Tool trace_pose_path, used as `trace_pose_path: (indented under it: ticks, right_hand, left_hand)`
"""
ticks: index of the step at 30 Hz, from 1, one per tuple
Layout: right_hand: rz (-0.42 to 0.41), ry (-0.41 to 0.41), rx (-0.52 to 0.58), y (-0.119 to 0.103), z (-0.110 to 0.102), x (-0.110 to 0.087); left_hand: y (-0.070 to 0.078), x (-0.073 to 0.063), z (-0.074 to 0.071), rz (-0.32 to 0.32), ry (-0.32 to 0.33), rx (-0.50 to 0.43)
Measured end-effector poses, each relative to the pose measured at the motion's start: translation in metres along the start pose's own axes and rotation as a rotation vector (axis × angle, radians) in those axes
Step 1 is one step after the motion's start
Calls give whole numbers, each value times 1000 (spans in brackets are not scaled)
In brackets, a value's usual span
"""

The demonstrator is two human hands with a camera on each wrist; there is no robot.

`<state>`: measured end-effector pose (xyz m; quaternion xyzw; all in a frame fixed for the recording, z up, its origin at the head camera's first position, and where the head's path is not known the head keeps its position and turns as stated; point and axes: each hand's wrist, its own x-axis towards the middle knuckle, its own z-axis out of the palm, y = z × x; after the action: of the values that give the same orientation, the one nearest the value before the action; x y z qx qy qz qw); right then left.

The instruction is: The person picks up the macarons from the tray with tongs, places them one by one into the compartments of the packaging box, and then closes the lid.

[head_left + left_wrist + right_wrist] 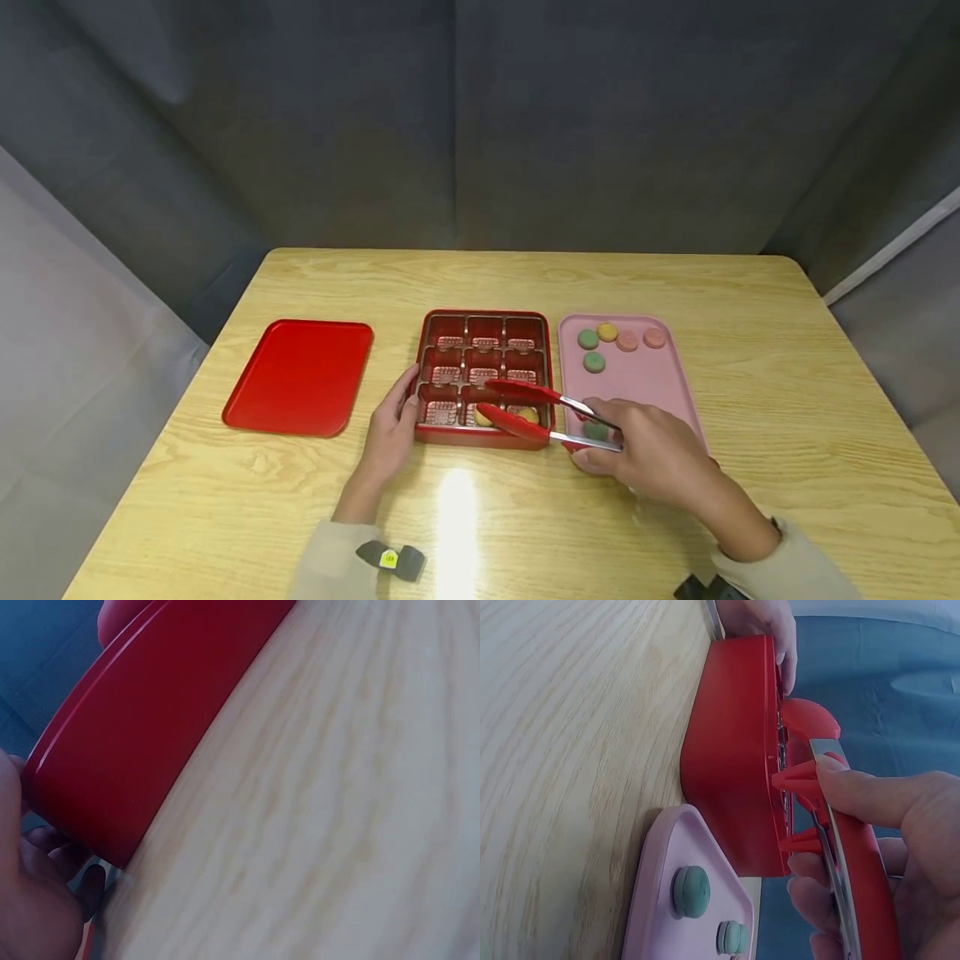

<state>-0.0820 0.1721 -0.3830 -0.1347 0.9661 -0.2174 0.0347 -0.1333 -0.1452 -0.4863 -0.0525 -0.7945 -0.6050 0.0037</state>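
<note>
On the counter (750, 358), a red box (480, 437) stands in the middle, a red lid (303, 375) flat to its left and a pink tray (647, 385) just right. The left hand (393, 427) rests against the box's left side, fingers extended; the right hand (656, 446) grips red tongs (513, 423), their arms spread over the near cells (441, 412). Filling looks barely begun: two yellow macarons (528, 414) lie in the near row, the other cells appear unfilled, and green macarons (594, 362), pink macarons (627, 340) and another yellow macaron (607, 332) lie on the tray. Only the head view shows the cells' contents; the right wrist view shows the tongs side-on.
</note>
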Motion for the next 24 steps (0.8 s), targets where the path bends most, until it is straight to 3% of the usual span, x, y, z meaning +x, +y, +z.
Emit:
trace_pose_path:
  ticks: [6,24]
  right_hand:
    - [13,28,-13,4,-4,-4]
    - [99,22,-42,38,-28,-29]
  left_hand:
    - [1,-2,-1,-30,-1,-11]
    - [0,-1,-1,-22,-3,-11]
